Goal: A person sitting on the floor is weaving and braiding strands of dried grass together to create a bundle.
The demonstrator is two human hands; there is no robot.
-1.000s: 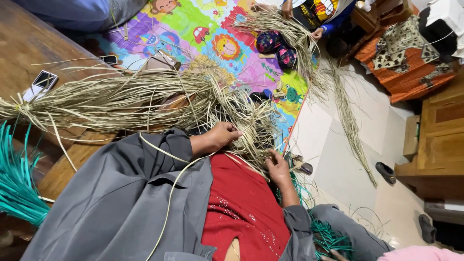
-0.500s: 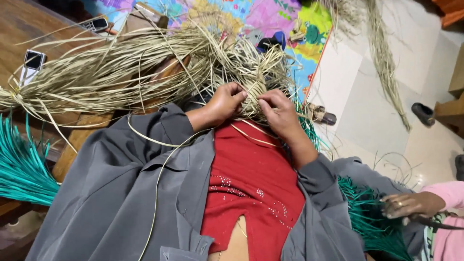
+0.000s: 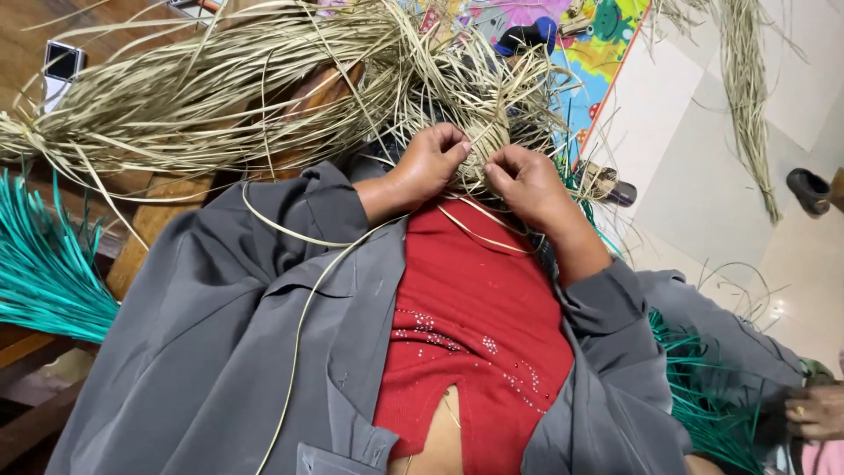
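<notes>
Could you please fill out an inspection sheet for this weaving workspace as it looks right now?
Surface: brown wooden bench under the strands; pale tiled floor beyond.
Job's things: tangled bundle of pale dried straw strands; a small woven knot of it sits between the fingertips.
Clutter: teal dyed straw bundle; dark slipper; colourful cartoon play mat.
Hands: left hand and right hand both pinch the straw, close together over a red top.
Cables: nothing seen.
Surroundings: another person's hand at the lower right edge; second straw sheaf on the floor.
</notes>
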